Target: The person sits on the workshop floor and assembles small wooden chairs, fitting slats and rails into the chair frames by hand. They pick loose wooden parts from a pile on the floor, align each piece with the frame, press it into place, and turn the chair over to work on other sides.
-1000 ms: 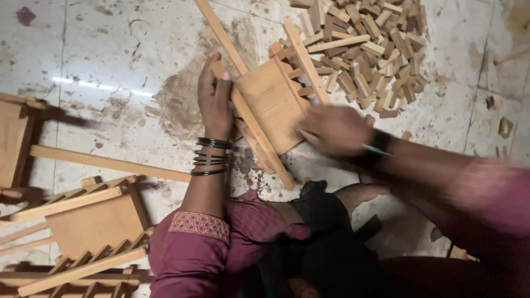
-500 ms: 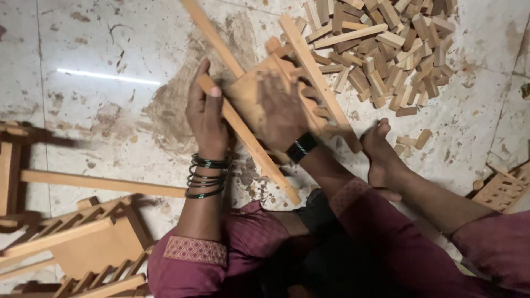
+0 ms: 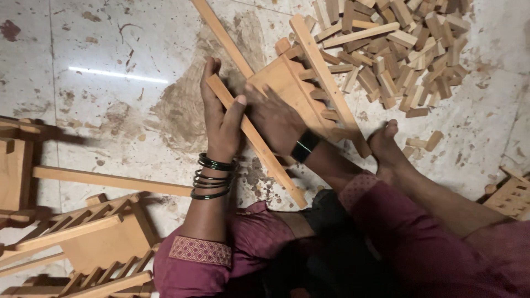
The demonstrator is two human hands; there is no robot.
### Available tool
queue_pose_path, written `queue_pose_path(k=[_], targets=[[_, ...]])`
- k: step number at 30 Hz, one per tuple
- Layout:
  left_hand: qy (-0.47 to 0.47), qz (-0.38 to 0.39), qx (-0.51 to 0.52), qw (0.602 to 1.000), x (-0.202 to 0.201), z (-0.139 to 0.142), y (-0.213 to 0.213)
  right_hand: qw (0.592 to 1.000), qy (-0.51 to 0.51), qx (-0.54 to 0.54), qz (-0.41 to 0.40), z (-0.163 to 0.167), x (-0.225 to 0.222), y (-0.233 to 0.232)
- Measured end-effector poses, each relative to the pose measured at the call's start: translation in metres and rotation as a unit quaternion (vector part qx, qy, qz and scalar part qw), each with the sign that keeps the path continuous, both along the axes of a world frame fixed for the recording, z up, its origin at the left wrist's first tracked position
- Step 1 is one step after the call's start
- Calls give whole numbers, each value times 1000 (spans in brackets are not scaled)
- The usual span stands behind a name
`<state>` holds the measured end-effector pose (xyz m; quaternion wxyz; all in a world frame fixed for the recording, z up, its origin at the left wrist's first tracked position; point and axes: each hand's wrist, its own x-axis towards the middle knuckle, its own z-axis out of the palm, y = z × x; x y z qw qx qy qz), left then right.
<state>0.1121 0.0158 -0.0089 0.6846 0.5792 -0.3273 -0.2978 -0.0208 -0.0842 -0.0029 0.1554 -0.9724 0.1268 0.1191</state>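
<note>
My left hand [image 3: 221, 118] gripped a wooden slat [image 3: 255, 140] of the small chair frame [image 3: 292, 88]; my right hand [image 3: 273, 118] lay open, pressing its seat.

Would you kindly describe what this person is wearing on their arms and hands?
The left hand is bare, with a stack of dark green bangles at the wrist and a maroon sleeve with a patterned pink cuff. The right hand is bare too, with a black wristband and a maroon sleeve.
</note>
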Motion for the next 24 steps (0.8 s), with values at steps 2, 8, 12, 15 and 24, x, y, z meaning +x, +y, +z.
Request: queue_pose_path(k=[2,8,12,15,24], targets=[[12,1,-7,1000,0,1,-1,998,-18,-41,-38,1,-11,4],[4,-6,6,1000,1,0,0,982,-13,-96,-165,2,-20,-1],[7,-3,2,1000,-1,1,-1,980,-10,-113,-162,6,-8,-9],[1,10,21,1000,-1,2,-5,983,-16,-91,-159,12,-8,-11],[1,15,22,1000,-2,3,-4,998,-66,-1,12,-3,-16,-9]])
